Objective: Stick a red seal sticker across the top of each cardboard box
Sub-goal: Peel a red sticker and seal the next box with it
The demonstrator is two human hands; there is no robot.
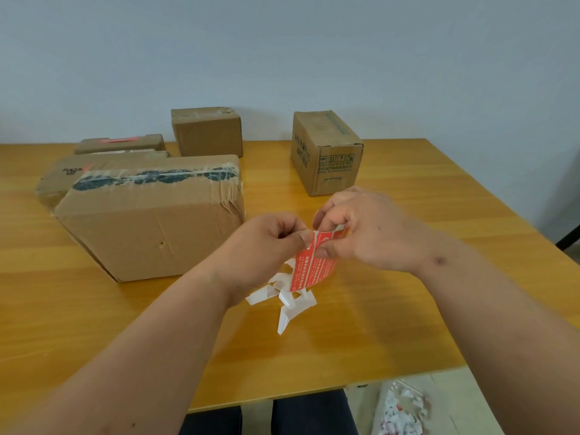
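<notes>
Head view: both hands meet above the worktop (408,215), left hand (266,243) and right hand (361,233) pinching the top edge of a red sticker (312,268) that hangs lengthwise downward. The nearest box (150,221) lies left, closer to the left hand. No containers are visible.

Plain office-like packing room: wooden table (408,189), bare pale wall (282,51), cardboard boxes (150,221).
</notes>
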